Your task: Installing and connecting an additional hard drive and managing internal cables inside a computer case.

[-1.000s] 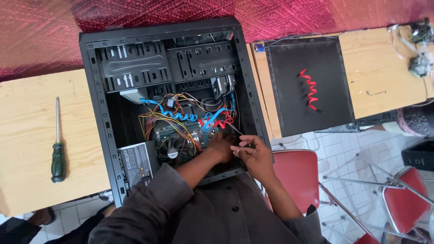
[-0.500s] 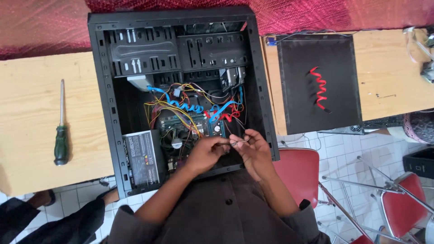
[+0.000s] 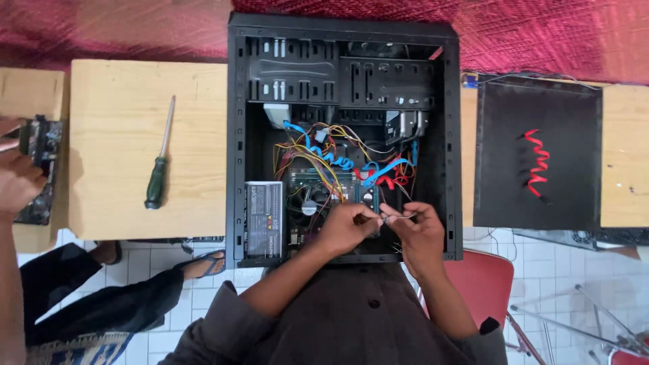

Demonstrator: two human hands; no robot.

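Hands meet low inside an open black computer case (image 3: 236, 135) that lies on its side across a wooden table (image 3: 122, 122). The left hand (image 3: 348, 226) has its fingers curled shut, pinching a thin pale wire (image 3: 399, 216) just above the motherboard (image 3: 311, 203). The right hand (image 3: 419, 233) closes on the other end of the same wire, so that it spans the short gap between the two grips. What the wire connects to is too small to tell. A tangle of blue, yellow and red cables (image 3: 324, 152) lies just above the hands, and a grey power supply (image 3: 265, 220) sits to their left in the case. On the table, well to the left of the case, lies a green-handled screwdriver (image 3: 157, 179). To the right, a black side panel (image 3: 541, 155) rests flat with a red cable (image 3: 537, 162) on it. At the far left edge another person's hand (image 3: 17, 182) holds a circuit board (image 3: 40, 145). A red chair (image 3: 480, 284) stands beneath the person's right arm.
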